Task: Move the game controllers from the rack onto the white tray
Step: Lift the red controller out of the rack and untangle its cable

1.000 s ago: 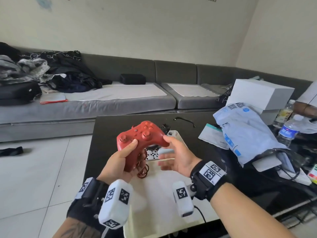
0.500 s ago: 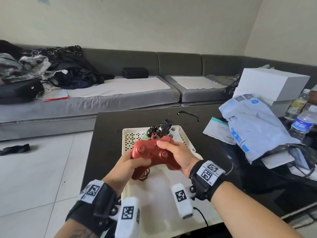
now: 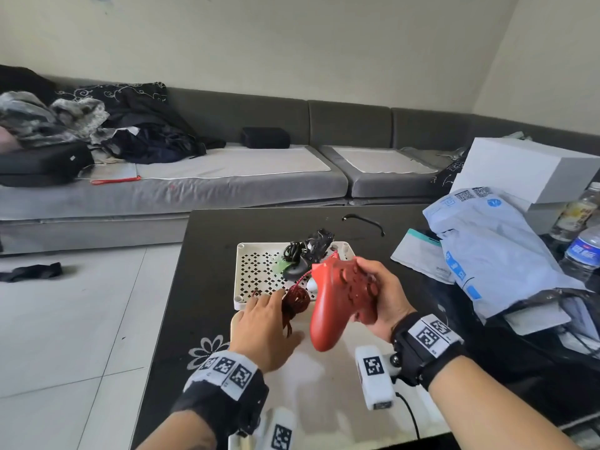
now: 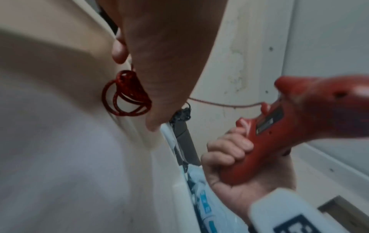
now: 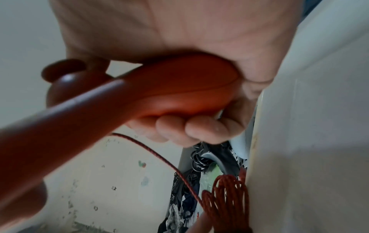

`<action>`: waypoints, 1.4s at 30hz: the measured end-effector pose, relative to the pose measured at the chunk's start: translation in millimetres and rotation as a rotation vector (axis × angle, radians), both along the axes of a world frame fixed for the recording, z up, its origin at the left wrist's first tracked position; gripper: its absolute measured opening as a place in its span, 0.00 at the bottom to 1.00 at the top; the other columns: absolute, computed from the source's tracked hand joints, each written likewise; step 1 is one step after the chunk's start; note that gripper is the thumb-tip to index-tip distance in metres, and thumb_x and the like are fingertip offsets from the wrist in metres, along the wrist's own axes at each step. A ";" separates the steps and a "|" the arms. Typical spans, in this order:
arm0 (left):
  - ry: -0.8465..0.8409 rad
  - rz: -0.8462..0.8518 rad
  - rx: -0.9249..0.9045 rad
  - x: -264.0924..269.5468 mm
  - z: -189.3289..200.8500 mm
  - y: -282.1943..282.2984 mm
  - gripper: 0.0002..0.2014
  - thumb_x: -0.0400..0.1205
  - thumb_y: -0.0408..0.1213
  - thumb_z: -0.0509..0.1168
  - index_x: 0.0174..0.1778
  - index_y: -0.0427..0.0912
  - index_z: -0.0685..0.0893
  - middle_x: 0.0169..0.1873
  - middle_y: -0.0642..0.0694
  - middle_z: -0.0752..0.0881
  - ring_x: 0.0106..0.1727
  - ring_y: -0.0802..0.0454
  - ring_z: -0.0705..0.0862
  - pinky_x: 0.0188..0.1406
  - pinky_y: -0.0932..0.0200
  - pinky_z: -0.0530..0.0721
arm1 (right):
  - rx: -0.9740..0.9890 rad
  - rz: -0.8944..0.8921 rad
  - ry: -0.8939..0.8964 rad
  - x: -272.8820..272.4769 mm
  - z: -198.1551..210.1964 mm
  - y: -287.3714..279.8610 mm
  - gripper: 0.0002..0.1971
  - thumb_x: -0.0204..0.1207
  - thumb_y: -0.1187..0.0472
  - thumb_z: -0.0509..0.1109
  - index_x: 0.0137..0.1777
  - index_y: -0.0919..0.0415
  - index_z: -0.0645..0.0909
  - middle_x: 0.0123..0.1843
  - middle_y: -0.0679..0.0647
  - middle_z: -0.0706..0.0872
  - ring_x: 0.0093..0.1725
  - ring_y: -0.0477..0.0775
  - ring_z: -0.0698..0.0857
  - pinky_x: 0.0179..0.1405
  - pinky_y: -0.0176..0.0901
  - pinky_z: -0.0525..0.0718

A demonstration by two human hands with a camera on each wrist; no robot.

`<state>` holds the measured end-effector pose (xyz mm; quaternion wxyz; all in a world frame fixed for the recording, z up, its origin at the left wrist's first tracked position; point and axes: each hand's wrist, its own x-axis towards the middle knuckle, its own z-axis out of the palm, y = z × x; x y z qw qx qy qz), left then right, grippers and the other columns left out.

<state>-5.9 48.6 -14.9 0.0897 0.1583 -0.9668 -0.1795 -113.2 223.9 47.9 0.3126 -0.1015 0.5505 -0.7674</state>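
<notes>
While your right hand (image 3: 378, 302) grips the red controller (image 3: 341, 303) above the tray (image 3: 311, 384), its cord can still snag.
Your left hand (image 3: 264, 326) lies flat with straight fingers on the coiled cord (image 3: 295, 300), just left of the grip; the cord runs taut-looking up to the controller. If you lower or swing it without freeing that coil, I judge it may tug the controller askew or drag across the rack (image 3: 256, 271) beyond, where a black controller (image 3: 305, 258) and its cable remain. Nothing readable on the controller; the parcels (image 3: 487, 241) to your right show QR codes, text too small to read.
</notes>
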 end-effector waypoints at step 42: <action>-0.237 -0.201 1.285 21.0 60.1 -18.7 0.64 0.56 0.89 0.44 0.57 0.33 0.91 0.60 0.26 0.88 0.65 0.32 0.86 0.76 0.38 0.75 | 0.404 0.207 0.307 38.9 -10.0 -27.3 0.24 0.60 0.34 0.71 0.29 0.58 0.85 0.26 0.61 0.83 0.22 0.56 0.78 0.21 0.38 0.71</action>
